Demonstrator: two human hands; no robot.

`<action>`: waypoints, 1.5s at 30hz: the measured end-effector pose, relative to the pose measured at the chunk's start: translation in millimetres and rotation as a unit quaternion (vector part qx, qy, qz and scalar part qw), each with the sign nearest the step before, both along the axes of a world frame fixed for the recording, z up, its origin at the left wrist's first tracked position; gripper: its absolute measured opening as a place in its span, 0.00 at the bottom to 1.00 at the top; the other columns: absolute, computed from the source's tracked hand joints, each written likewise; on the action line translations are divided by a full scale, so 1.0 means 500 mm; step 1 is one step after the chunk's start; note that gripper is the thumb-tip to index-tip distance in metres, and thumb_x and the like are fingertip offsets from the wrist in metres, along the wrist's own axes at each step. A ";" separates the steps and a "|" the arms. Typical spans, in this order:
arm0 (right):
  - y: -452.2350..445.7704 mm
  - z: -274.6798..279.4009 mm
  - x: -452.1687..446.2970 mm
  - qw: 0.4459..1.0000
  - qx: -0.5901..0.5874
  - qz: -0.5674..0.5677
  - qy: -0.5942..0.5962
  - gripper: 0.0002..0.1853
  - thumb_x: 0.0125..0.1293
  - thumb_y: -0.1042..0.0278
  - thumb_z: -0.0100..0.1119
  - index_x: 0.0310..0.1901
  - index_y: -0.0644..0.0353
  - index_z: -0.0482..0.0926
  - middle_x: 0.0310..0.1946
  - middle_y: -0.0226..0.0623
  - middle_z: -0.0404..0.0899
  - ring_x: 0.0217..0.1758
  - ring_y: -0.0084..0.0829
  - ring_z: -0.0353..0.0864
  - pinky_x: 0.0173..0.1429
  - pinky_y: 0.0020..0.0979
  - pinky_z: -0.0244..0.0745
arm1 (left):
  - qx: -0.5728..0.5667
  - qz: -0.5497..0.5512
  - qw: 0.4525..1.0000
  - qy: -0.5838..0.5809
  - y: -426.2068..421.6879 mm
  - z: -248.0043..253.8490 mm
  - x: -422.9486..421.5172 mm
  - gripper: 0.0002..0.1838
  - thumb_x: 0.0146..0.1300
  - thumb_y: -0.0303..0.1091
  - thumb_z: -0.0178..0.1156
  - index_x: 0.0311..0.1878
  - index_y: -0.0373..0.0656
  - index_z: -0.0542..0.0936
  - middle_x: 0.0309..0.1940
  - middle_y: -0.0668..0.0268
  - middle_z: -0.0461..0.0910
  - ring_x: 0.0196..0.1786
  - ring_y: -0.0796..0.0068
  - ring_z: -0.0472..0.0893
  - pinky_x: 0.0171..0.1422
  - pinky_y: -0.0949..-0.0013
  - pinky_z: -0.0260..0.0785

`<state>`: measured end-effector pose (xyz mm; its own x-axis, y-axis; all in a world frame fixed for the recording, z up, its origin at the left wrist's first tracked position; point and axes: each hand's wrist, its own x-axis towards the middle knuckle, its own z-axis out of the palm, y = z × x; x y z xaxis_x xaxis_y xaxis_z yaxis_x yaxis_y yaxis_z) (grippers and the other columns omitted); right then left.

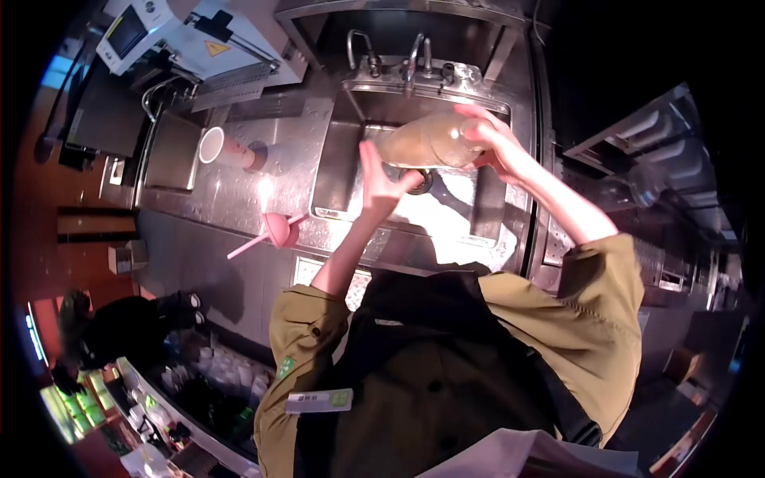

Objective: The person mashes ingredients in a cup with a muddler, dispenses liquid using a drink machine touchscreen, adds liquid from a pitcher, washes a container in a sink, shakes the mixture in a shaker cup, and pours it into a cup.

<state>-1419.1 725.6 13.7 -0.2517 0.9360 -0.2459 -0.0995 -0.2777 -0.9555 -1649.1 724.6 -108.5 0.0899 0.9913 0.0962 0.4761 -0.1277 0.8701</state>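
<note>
A large clear jug-like container (426, 139) with a brownish tint is tilted nearly on its side above the steel sink (335, 171). My right hand (496, 145) wraps around its right end. At the opposite end, my left hand (381, 185) cups the container, fingers along the end and thumb spread below. What is inside the container cannot be made out. Below it, the round drain (416, 182) of the sink shows in part.
Two curved taps (413, 60) rise behind the sink. On the steel counter to the left stand a tall pale cup (225, 150) and a pink scoop-like item (276, 229) near the front edge. A white machine (239, 48) sits further back. Another person (119, 327) is at the lower left.
</note>
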 end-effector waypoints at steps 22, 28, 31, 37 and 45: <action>-0.371 -0.217 0.095 0.665 0.054 -0.099 -0.738 0.32 0.54 0.48 0.58 0.54 0.60 0.64 0.41 0.55 0.71 0.41 0.50 0.76 0.43 0.41 0.75 | -0.091 -0.296 0.917 -0.253 -0.062 0.175 -0.026 0.63 0.30 0.29 0.74 0.68 0.45 0.40 0.61 0.52 0.58 0.63 0.60 0.63 0.64 0.60 0.61; -0.425 -0.287 0.018 0.623 0.015 -0.111 -0.774 0.32 0.45 0.45 0.66 0.46 0.61 0.72 0.39 0.43 0.74 0.43 0.43 0.75 0.39 0.39 0.74 | -0.024 -0.282 0.940 -0.191 -0.024 0.182 -0.073 0.64 0.26 0.37 0.76 0.64 0.44 0.40 0.59 0.54 0.54 0.63 0.60 0.59 0.65 0.60 0.55; -0.298 -0.093 -0.061 0.789 0.200 -0.230 -0.533 0.35 0.50 0.47 0.63 0.55 0.64 0.69 0.46 0.45 0.73 0.48 0.40 0.75 0.52 0.34 0.70 | -0.069 -0.293 0.919 -0.255 -0.023 0.252 -0.127 0.65 0.27 0.40 0.78 0.64 0.42 0.40 0.59 0.53 0.54 0.64 0.61 0.57 0.66 0.60 0.54; -0.013 0.146 -0.384 0.908 0.415 -0.056 -0.014 0.30 0.57 0.53 0.59 0.56 0.65 0.67 0.52 0.39 0.72 0.53 0.30 0.72 0.57 0.30 0.64 | 0.005 -0.176 0.961 -0.216 -0.042 0.327 -0.300 0.62 0.31 0.34 0.76 0.66 0.41 0.43 0.61 0.51 0.57 0.65 0.59 0.59 0.67 0.60 0.54; 0.254 0.130 -0.730 0.946 0.293 0.053 0.124 0.23 0.60 0.58 0.56 0.49 0.68 0.72 0.43 0.37 0.76 0.45 0.24 0.74 0.50 0.25 0.67 | 0.153 -0.010 0.984 0.093 0.066 0.366 -0.634 0.58 0.34 0.45 0.73 0.69 0.45 0.50 0.60 0.50 0.64 0.60 0.57 0.68 0.63 0.60 0.60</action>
<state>-1783.8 852.5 78.9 -0.3330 0.8598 0.3872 -0.3426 0.2723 -0.8992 -1966.2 757.8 74.5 0.1541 0.9160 0.3705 0.6176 -0.3820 0.6875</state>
